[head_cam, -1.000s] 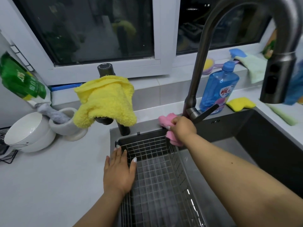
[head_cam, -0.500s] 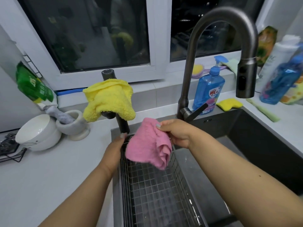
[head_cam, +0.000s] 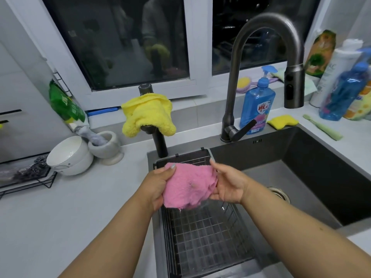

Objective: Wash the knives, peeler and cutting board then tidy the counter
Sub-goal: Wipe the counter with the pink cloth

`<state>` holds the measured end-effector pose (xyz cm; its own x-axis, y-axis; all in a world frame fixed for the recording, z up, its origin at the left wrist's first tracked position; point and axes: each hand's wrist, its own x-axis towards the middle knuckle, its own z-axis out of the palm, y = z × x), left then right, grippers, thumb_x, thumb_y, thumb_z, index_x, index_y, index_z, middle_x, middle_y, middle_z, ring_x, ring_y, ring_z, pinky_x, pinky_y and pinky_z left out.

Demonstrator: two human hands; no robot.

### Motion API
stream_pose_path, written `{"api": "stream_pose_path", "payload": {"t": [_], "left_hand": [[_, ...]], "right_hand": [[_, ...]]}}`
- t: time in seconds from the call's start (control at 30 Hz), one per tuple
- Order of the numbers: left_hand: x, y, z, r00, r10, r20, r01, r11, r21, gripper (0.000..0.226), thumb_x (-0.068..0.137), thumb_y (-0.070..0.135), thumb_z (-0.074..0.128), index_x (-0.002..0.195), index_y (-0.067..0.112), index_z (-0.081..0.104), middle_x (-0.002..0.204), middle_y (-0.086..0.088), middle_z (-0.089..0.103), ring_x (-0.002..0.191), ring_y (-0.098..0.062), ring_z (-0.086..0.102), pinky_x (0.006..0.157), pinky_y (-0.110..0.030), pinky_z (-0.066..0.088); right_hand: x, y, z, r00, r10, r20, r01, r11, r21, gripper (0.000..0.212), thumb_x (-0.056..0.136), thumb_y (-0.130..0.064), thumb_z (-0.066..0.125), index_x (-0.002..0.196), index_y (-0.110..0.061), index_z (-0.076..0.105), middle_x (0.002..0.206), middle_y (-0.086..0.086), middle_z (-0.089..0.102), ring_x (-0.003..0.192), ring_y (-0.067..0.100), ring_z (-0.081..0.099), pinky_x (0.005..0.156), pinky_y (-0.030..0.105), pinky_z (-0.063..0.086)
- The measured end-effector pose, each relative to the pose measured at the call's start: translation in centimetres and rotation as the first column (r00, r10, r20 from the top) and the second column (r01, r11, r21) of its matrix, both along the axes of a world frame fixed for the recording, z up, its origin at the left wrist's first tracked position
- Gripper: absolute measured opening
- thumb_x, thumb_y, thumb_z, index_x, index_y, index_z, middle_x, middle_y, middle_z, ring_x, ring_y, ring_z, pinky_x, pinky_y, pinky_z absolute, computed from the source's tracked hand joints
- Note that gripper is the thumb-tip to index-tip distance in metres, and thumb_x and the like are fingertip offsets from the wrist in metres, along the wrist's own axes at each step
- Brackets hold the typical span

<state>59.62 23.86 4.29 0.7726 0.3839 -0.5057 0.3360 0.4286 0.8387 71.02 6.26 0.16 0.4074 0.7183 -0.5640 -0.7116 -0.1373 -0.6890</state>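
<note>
While both hands grip it, the pink cloth (head_cam: 189, 187) stretches left to right above the back of the wire basket (head_cam: 208, 237) set in the sink (head_cam: 313, 177), its lower edge hanging loose. The left hand (head_cam: 158, 183) pinches the cloth's left edge with thumb on top; the right hand (head_cam: 227, 182) grasps its bunched right end. Open basin lies to the right, bare counter (head_cam: 70, 217) to the left. The faucet (head_cam: 261, 67) arches well behind the cloth.
</note>
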Motion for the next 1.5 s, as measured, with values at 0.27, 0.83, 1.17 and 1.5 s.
{"api": "stream_pose_path", "payload": {"t": [0.27, 0.83, 1.17, 1.5], "left_hand": [[-2.1, -0.7, -0.5, 0.989, 0.114, -0.091, -0.116, 0.993, -0.021, 0.022, 0.093, 0.014, 0.058, 0.109, -0.001, 0.061, 0.104, -0.022, 0.068, 0.095, -0.038, 0.066, 0.077, -0.049, 0.057], [-4.0, -0.9, -0.5, 0.987, 0.129, -0.096, -0.137, 0.986, -0.090, 0.021, 0.097, 0.022, 0.053, 0.107, 0.005, 0.060, 0.104, -0.021, 0.066, 0.098, -0.036, 0.064, 0.076, -0.045, 0.056], [-2.8, -1.3, -0.7, 0.992, 0.090, -0.088, -0.101, 0.986, -0.130, 0.027, 0.096, 0.024, 0.054, 0.112, 0.002, 0.058, 0.111, -0.024, 0.064, 0.100, -0.040, 0.064, 0.082, -0.049, 0.056], [-1.0, -3.2, -0.6, 0.996, 0.001, -0.089, -0.010, 0.995, -0.100, 0.024, 0.096, 0.024, 0.053, 0.109, 0.004, 0.060, 0.106, -0.020, 0.067, 0.097, -0.037, 0.065, 0.072, -0.046, 0.057]], "right_hand": [[-2.9, 0.8, -1.5, 0.996, -0.081, 0.036, 0.081, 0.997, 0.006, 0.032, 0.074, -0.014, 0.067, 0.102, 0.001, 0.062, 0.098, 0.016, 0.068, 0.095, 0.029, 0.064, 0.087, 0.039, 0.054], [-5.3, 0.3, 2.1, 0.860, -0.090, 0.503, 0.071, 0.996, 0.058, 0.030, 0.075, 0.000, 0.074, 0.092, -0.025, 0.073, 0.123, 0.003, 0.056, 0.097, 0.034, 0.066, 0.070, 0.045, 0.059], [-5.8, 0.4, 2.8, 0.713, -0.098, 0.694, 0.201, 0.977, -0.068, 0.010, 0.074, -0.014, 0.079, 0.076, -0.022, 0.072, 0.107, 0.007, 0.064, 0.075, 0.026, 0.068, 0.054, 0.033, 0.055], [-5.4, -2.3, 2.5, 0.879, -0.414, 0.237, 0.420, 0.907, 0.024, 0.006, 0.086, -0.008, 0.064, 0.091, -0.009, 0.068, 0.090, 0.009, 0.070, 0.082, 0.024, 0.064, 0.069, 0.036, 0.054]]}}
